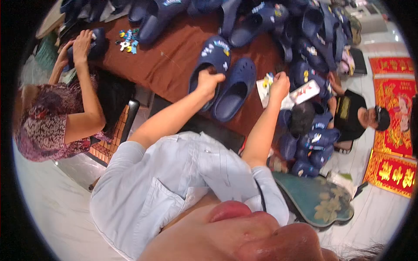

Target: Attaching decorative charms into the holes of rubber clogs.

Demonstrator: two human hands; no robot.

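Note:
My left hand (209, 83) grips a navy clog (216, 51) on the brown-covered table, its fingers inside the opening and thumb outside. White and colored charms sit on that clog's top. Beside it on the right lies a second navy clog (235, 89), whose holed top shows no charms. My right hand (280, 85) is closed in a pinch over a white sheet (264, 96). Small yellow and white charms (268, 80) lie by its fingertips. What the pinched fingers hold, if anything, is hidden.
Navy clogs (257, 26) are heaped along the far edge and right side. A phone (305, 92) rests right of my right hand. Loose charms (127, 42) lie far left, near a person (56, 117) handling a clog. Another person (355, 115) is at the right.

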